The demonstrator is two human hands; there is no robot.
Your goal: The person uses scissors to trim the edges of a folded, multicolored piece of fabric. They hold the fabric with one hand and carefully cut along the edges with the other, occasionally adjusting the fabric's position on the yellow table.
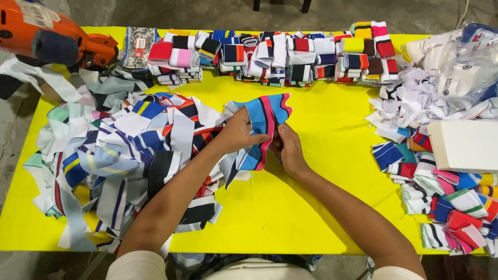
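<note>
Head view: blue, pink and black striped fabric strip (264, 127) sits mid-worktop (311, 207), its long axis running from far edge toward me. My left hand (238, 134) pinches its left side, my right hand (288, 148) its lower right edge; both are closed on it, equally near.

My left hand (239, 134) and right hand (287, 148) pinch a soft, matt striped knit band (264, 122). The yellow table cover (321, 129) looks smooth, faintly shiny (probably plastic sheeting). Crinkled clear plastic bags (467, 67) gleam; the orange tool (52, 39) is scuffed hard plastic.
</note>
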